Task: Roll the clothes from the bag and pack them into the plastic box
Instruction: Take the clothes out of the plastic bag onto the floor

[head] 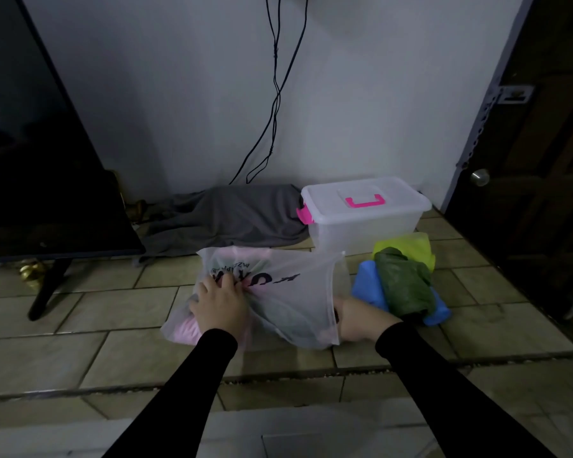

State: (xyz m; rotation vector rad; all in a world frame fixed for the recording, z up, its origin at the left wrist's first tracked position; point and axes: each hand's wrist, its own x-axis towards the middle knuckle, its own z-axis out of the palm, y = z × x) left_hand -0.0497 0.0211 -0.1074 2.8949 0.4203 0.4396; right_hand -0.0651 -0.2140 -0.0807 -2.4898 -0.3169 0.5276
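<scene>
Clothes (186,328) showed pink and soft through a thin, translucent plastic bag (288,292) that lay crumpled on the tiled floor (80,325), printed with dark lettering. The left hand (220,304) pressed on the bag's upper side, fingers (227,280) bunched around a gathered fold of film. The right hand (361,320) reached into the bag's open mouth at 3 o'clock; its fingers were hidden, so their state could not be told. At 1 o'clock stood the plastic box (364,216), frosted, rectangular, lid shut, with pink handle and latch. Rolled blue, green and yellow garments (404,279) lay just beside the box's front. Grey cloth (225,219) slumped at 12 o'clock. Bare tiles lay open toward 6 o'clock.
</scene>
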